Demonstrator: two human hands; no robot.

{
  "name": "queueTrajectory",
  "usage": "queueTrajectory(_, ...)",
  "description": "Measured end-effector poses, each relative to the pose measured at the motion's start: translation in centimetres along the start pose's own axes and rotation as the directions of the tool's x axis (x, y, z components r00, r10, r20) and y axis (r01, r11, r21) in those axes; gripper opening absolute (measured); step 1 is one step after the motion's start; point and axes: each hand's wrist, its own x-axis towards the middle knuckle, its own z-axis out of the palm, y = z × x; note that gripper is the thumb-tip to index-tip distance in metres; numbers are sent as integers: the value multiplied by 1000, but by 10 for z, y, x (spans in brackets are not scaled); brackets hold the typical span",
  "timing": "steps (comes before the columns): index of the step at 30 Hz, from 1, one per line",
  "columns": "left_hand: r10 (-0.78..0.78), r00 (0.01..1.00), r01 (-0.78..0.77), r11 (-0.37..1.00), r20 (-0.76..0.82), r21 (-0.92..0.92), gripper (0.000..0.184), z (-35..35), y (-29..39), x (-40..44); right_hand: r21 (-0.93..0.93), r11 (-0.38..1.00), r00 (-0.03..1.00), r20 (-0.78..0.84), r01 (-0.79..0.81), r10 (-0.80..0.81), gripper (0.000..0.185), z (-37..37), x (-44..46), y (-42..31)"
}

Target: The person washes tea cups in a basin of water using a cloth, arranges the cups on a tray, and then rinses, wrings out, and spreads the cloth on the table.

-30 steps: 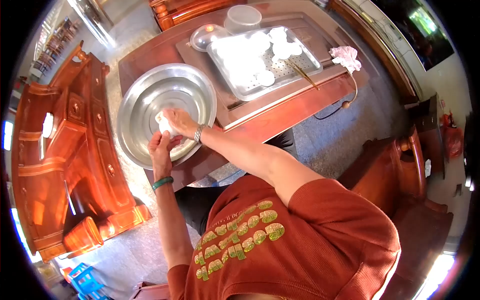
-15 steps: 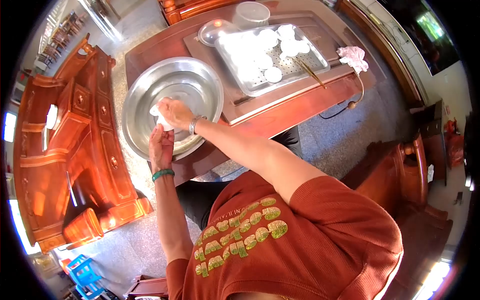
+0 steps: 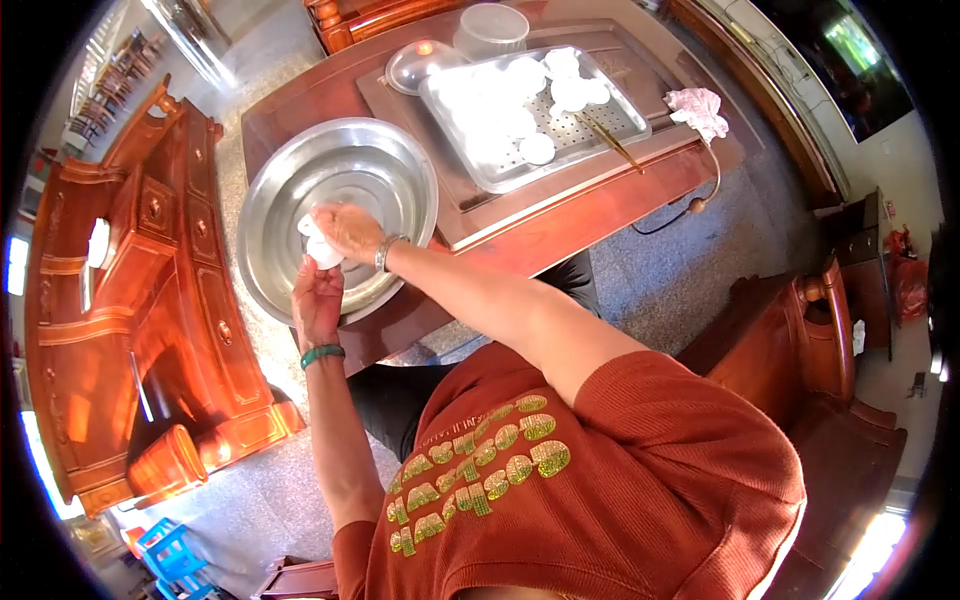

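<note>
My left hand (image 3: 318, 300) is closed, its fingertips gripping a small white cup (image 3: 323, 254) from below, above the near side of a wide steel basin (image 3: 262, 262). My right hand (image 3: 350, 232) curls over the same cup from above, fingers bent round it and hiding much of its shape. Another bit of white shows at the right fingertips; I cannot tell whether it belongs to the cup. The basin looks to have shallow water inside.
Right of the basin, a perforated steel tray (image 3: 503, 183) holds several white cups (image 3: 537, 149), washed out by glare, and tongs (image 3: 610, 142). Behind are a clear tub (image 3: 490, 32) and a domed lid (image 3: 420, 66). A pink cloth (image 3: 698, 110) lies at the table's right end.
The view has shifted slightly, moving the table things a little left. Both hands stay on the white cup over the basin, with only a small change in the right hand's angle.
</note>
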Motion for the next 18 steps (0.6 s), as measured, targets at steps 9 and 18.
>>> queueTrajectory(9,-30,994,41,994,-105,103,24,39,1,-15,-197,971,964,-199,138,-177,37,4,-56,-54)
queueTrajectory(18,-40,995,1,921,90,389,12,32,-3,-8,203,945,954,210,-256,213,29,-3,-2,33)
